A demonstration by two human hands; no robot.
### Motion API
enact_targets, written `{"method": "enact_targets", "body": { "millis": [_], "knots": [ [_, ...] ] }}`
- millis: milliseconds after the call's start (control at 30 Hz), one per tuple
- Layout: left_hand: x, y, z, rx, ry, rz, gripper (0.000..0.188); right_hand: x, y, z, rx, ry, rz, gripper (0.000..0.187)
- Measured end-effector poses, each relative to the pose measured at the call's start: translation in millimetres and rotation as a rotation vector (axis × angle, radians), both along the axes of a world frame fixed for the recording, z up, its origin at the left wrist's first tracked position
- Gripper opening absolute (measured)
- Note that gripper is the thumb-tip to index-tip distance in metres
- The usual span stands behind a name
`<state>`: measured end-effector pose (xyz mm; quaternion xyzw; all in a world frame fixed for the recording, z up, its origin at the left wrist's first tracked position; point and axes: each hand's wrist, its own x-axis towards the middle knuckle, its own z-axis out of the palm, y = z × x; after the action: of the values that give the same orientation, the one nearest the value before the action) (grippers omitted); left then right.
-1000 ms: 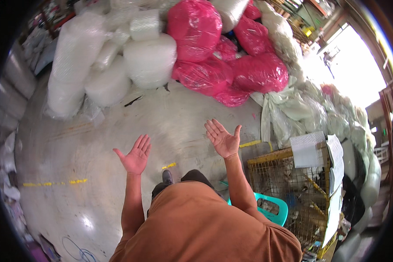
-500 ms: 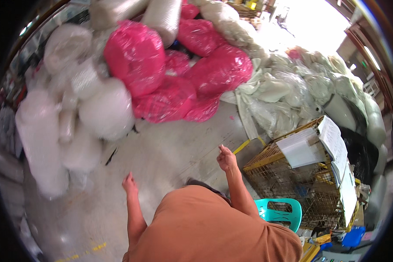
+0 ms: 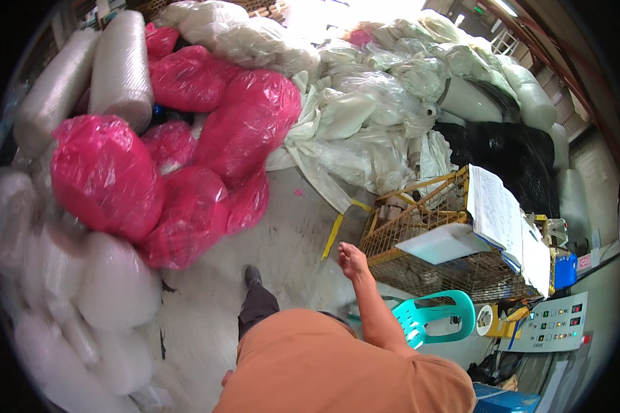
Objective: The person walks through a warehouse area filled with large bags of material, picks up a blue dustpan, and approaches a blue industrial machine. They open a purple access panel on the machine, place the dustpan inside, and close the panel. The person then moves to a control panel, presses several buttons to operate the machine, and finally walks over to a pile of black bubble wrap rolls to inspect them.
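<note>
My right hand hangs in front of me over the floor, its fingers loosely bent and slightly apart, with nothing visible in them. It is nearest to a yellow wire-mesh cage, a short way to its left, and touches nothing. Only a small bit of my left hand shows beside my orange shirt; its fingers are hidden. Papers and an open notebook lie on the cage. A teal plastic chair stands between the cage and my right side.
Pink plastic bags and bubble-wrap rolls are heaped at the left. Clear plastic sheeting is piled ahead, beside a black wrapped bundle. Yellow tape marks the floor. A control panel sits at the right.
The view has turned right, so the pink bags sit further left and the control panel has appeared. My left hand has dropped mostly out of sight; a booted foot now shows ahead.
</note>
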<state>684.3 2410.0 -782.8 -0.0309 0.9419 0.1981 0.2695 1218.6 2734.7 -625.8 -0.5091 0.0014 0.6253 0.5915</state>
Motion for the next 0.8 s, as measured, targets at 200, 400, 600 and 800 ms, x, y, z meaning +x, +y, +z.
{"method": "enact_targets", "body": {
  "millis": [200,400,600,800],
  "knots": [
    [-72.7,253.1,-14.6,0.159,-0.052,-0.176,0.033,53.7,-16.0,-115.3,-0.185,-0.280,-0.042,0.009],
    [-89.4,581.5,10.1,0.640,-0.323,-0.457,0.038,32.7,-7.5,-107.1,-0.670,-0.406,-0.077,0.020],
    [64.0,826.2,44.1,0.682,-0.445,-0.624,0.045,15.6,-25.8,-133.6,-0.758,-0.518,-0.057,0.020],
    [229.8,919.9,-25.7,0.688,-0.241,-0.922,0.074,30.7,-34.9,-218.5,-0.879,-0.705,0.258,0.016]
  ]
}}
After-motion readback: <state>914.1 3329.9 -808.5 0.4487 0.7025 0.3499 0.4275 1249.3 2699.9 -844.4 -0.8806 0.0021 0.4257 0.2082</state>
